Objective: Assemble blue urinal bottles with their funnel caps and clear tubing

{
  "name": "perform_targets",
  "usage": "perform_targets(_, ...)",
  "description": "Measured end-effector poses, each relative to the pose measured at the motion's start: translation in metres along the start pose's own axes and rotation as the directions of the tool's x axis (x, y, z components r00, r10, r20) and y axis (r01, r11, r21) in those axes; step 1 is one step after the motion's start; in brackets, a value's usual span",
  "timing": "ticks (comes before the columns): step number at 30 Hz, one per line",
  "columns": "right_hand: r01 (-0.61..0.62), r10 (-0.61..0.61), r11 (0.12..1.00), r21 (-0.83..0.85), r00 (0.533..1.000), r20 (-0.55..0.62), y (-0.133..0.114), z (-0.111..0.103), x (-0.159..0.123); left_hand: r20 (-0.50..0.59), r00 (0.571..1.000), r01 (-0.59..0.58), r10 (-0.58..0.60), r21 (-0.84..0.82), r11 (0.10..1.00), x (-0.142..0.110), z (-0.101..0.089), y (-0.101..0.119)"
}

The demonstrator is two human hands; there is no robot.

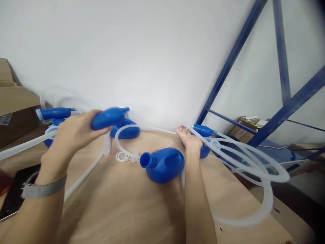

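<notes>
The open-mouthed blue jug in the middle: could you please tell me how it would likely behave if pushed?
The open-mouthed blue jug is probably light for its size, since its open neck suggests a hollow body. Its rounded sides may let it rock when pushed. Its smooth-looking surface could be slightly slippery.

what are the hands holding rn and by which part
The left hand holds a blue bulb-shaped piece by its wider end, narrow tip free. The right hand is beside whitish tubing; whether it grips anything cannot be told.
</notes>
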State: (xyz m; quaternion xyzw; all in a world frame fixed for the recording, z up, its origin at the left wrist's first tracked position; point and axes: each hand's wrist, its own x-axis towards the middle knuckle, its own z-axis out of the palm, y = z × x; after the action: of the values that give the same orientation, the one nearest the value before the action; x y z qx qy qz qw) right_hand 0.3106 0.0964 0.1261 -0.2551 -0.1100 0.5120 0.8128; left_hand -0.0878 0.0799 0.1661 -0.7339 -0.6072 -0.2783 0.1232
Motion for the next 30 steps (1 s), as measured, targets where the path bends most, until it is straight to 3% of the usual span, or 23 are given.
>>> perform_targets(2, -0.144, 0.142, 0.989, -0.046, 0.989, -0.034, 0.025, 0.003, 0.002, 0.303, 0.952, -0.056, 0.042, 0.039, 0.998, 0.003, 0.012, 0.009)
perform_targets(4, -0.264, 0.263, 0.96, -0.096, 0.965, -0.023, 0.048, 0.009, -0.001, 0.439, 0.893, -0.108, 0.1, -0.008, 0.994, 0.005, 0.03, 0.013)
perform_targets(8, -0.435, 0.45, 0.886, -0.162, 0.891, 0.065, 0.077, 0.027, -0.025, 0.419, 0.892, -0.148, 0.171, -0.087, 0.985, 0.009, 0.061, 0.011)
perform_targets(12, -0.479, 0.567, 0.818, -0.318, 0.763, 0.31, 0.084, 0.04, -0.048, 0.346, 0.922, -0.141, 0.173, -0.115, 0.983, 0.008, 0.074, 0.014)
perform_targets(14, -0.356, 0.536, 0.826, -0.437, 0.734, 0.417, 0.083, 0.04, -0.051, 0.291, 0.941, -0.132, 0.17, -0.147, 0.98, 0.005, 0.081, 0.018)
perform_targets(16, -0.145, 0.453, 0.811, -0.566, 0.769, 0.452, 0.08, 0.036, -0.048, 0.245, 0.95, -0.147, 0.194, -0.197, 0.969, 0.001, 0.093, 0.023)
perform_targets(18, 0.079, 0.388, 0.7, -0.71, 0.792, 0.471, 0.073, 0.029, -0.046, 0.225, 0.942, -0.185, 0.25, -0.275, 0.944, -0.003, 0.109, 0.028)
perform_targets(20, 0.257, 0.4, 0.512, -0.82, 0.773, 0.493, 0.062, 0.02, -0.046, 0.231, 0.925, -0.21, 0.301, -0.348, 0.913, -0.006, 0.128, 0.033)
perform_targets(23, 0.464, 0.565, 0.22, -0.858, 0.656, 0.5, 0.04, 0.007, -0.053, 0.272, 0.905, -0.206, 0.328, -0.395, 0.895, -0.009, 0.155, 0.035)
perform_targets(25, 0.593, 0.688, 0.06, -0.803, 0.558, 0.463, 0.025, -0.001, -0.057, 0.32, 0.884, -0.202, 0.342, -0.398, 0.895, -0.01, 0.17, 0.032)
perform_targets(26, 0.638, 0.729, -0.013, -0.77, 0.533, 0.429, 0.019, -0.006, -0.057, 0.345, 0.871, -0.2, 0.349, -0.4, 0.895, -0.011, 0.176, 0.03)
perform_targets(28, 0.664, 0.739, -0.157, -0.731, 0.57, 0.359, 0.009, -0.015, -0.054, 0.395, 0.846, -0.194, 0.36, -0.401, 0.896, -0.013, 0.186, 0.025)
perform_targets(30, 0.615, 0.68, -0.255, -0.746, 0.663, 0.313, 0.004, -0.023, -0.047, 0.444, 0.822, -0.185, 0.357, -0.384, 0.905, -0.015, 0.191, 0.02)
